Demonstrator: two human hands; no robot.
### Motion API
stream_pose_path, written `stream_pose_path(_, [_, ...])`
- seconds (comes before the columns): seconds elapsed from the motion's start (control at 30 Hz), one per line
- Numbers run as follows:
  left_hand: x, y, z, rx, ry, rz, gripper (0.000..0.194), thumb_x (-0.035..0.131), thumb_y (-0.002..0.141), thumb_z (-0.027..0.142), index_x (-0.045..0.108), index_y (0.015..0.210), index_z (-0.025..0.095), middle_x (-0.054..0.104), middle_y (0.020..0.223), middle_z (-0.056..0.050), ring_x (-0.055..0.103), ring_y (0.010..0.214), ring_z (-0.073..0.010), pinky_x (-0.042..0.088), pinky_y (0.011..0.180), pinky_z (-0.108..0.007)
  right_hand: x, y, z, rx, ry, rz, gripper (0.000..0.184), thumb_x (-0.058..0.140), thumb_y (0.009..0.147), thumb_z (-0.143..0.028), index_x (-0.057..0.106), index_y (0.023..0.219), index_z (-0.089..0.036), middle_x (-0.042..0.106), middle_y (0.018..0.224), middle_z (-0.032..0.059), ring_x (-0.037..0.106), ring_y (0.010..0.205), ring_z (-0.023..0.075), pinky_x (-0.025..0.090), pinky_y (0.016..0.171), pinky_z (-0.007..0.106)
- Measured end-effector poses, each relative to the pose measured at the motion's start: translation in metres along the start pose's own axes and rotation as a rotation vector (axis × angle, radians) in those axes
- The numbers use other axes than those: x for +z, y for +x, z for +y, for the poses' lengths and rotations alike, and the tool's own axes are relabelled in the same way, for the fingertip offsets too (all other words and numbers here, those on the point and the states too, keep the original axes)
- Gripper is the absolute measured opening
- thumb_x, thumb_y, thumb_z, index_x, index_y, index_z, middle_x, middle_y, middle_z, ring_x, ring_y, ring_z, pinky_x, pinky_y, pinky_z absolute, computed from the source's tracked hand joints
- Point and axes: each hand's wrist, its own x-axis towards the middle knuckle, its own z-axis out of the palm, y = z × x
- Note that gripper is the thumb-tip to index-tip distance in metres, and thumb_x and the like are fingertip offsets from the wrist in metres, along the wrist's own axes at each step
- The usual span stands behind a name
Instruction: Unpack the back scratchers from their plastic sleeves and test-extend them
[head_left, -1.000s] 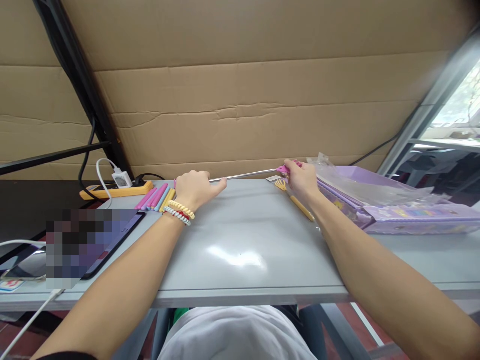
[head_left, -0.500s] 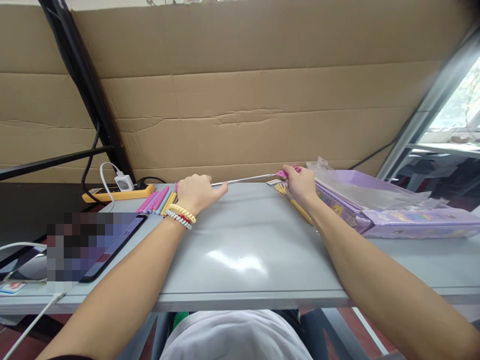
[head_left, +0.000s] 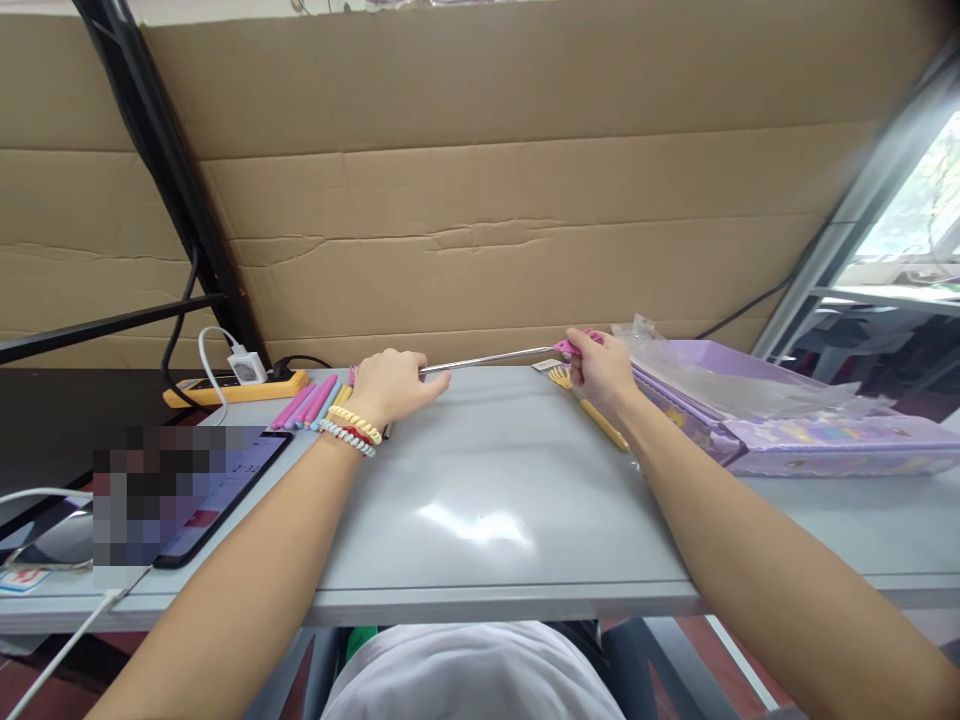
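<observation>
Both hands hold one thin metal rod (head_left: 487, 357) just above the back of the table (head_left: 480, 480). The left hand (head_left: 390, 385) is curled round one end. The right hand (head_left: 600, 365) pinches the pink end, maybe a claw.

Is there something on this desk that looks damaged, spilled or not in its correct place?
Nothing looks damaged or spilled. The left hand and right hand hold the two ends of a thin metal rod above the grey table. Only the crumpled clear plastic wrap lies loosely over the purple box.
</observation>
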Motion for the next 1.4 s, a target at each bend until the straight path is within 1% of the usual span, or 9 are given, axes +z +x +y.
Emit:
stream_pose_path(0.1, [-0.002, 0.004, -0.010, 0.161, -0.158, -0.028, 0.037, 0.045, 0.081, 0.046, 0.071, 0.085, 0.020, 0.073, 0.083, -0.006, 0.065, 0.080, -0.0230, 0.043, 0.069, -0.030, -0.016, 0.002, -0.004, 0.070, 0.158, -0.082, 0.031, 0.073, 0.065, -0.043, 0.057, 0.065, -0.016, 0.049, 0.050, -0.0022, 0.039, 0.038, 0.0062, 0.027, 0.035, 0.021])
stream_pose_path(0.23, [-0.008, 0.010, -0.034, 0.226, -0.405, -0.100, 0.035, 0.053, 0.079, 0.047, 0.074, 0.088, 0.020, 0.074, 0.089, -0.002, 0.064, 0.081, -0.0179, 0.043, 0.075, -0.025, -0.032, 0.000, -0.012, 0.168, 0.052, -0.404, 0.038, 0.084, 0.053, -0.040, 0.061, 0.068, -0.014, 0.060, 0.059, 0.0048, 0.050, 0.045, 0.0096, 0.030, 0.036, 0.020])
stream_pose_path(0.33, [-0.008, 0.011, -0.045, 0.220, -0.385, -0.154, 0.040, 0.053, 0.078, 0.054, 0.073, 0.080, 0.020, 0.073, 0.081, -0.002, 0.063, 0.079, -0.0181, 0.042, 0.071, -0.026, -0.029, -0.007, -0.019, 0.280, -0.059, -0.544, 0.038, 0.085, 0.051, -0.035, 0.063, 0.074, -0.014, 0.065, 0.067, 0.0070, 0.052, 0.047, 0.0102, 0.029, 0.037, 0.020])
stream_pose_path(0.43, [-0.007, 0.009, -0.043, 0.214, -0.201, -0.195, 0.053, 0.044, 0.081, 0.064, 0.068, 0.064, 0.020, 0.067, 0.065, -0.003, 0.060, 0.067, -0.0187, 0.036, 0.060, -0.028, -0.018, -0.014, -0.022, 0.324, -0.208, -0.627, 0.037, 0.082, 0.056, -0.037, 0.069, 0.082, -0.014, 0.069, 0.077, 0.0093, 0.046, 0.045, 0.0064, 0.025, 0.038, 0.021])
stream_pose_path(0.63, [-0.022, 0.004, -0.029, 0.141, 0.132, -0.198, 0.068, 0.028, 0.079, 0.077, 0.067, 0.069, 0.022, 0.062, 0.059, -0.009, 0.061, 0.069, -0.0272, 0.033, 0.059, -0.031, -0.006, -0.018, -0.020, 0.056, -0.475, -0.537, 0.039, 0.076, 0.059, -0.050, 0.069, 0.065, -0.013, 0.057, 0.056, 0.0022, 0.041, 0.047, 0.0072, 0.032, 0.047, 0.025])
stream_pose_path(0.93, [-0.023, 0.001, -0.013, 0.121, 0.041, -0.297, 0.073, 0.023, 0.079, 0.080, 0.062, 0.061, 0.021, 0.063, 0.062, -0.009, 0.059, 0.063, -0.0250, 0.034, 0.058, -0.031, 0.013, -0.038, -0.035, -0.178, -0.566, -0.445, 0.044, 0.061, 0.073, -0.055, 0.060, 0.055, -0.014, 0.042, 0.047, -0.0020, 0.034, 0.047, 0.0070, 0.025, 0.048, 0.025])
stream_pose_path(1.1, [-0.013, -0.004, 0.007, 0.169, 0.031, -0.249, 0.074, 0.023, 0.079, 0.080, 0.056, 0.051, 0.019, 0.061, 0.059, -0.011, 0.058, 0.061, -0.0254, 0.034, 0.057, -0.032, 0.033, -0.055, -0.037, -0.246, -0.520, -0.426, 0.058, 0.043, 0.082, -0.065, 0.054, 0.053, -0.015, 0.043, 0.047, -0.0009, 0.036, 0.047, 0.0077, 0.027, 0.049, 0.024])
stream_pose_path(1.23, [-0.009, -0.008, 0.022, 0.212, 0.012, -0.279, 0.073, 0.022, 0.084, 0.074, 0.054, 0.048, 0.019, 0.056, 0.053, -0.011, 0.057, 0.057, -0.0240, 0.034, 0.056, -0.033, 0.043, -0.064, -0.039, -0.276, -0.523, -0.373, 0.058, 0.044, 0.082, -0.065, 0.055, 0.053, -0.016, 0.044, 0.048, -0.0004, 0.038, 0.049, 0.0084, 0.027, 0.050, 0.025])
stream_pose_path(1.4, [-0.011, -0.011, 0.028, 0.206, -0.022, -0.241, 0.070, 0.022, 0.084, 0.073, 0.057, 0.058, 0.019, 0.058, 0.057, -0.010, 0.057, 0.060, -0.0243, 0.034, 0.057, -0.033, 0.040, -0.063, -0.044, -0.256, -0.511, -0.297, 0.050, 0.051, 0.079, -0.059, 0.061, 0.058, -0.015, 0.053, 0.053, 0.0017, 0.043, 0.051, 0.0100, 0.031, 0.051, 0.025])
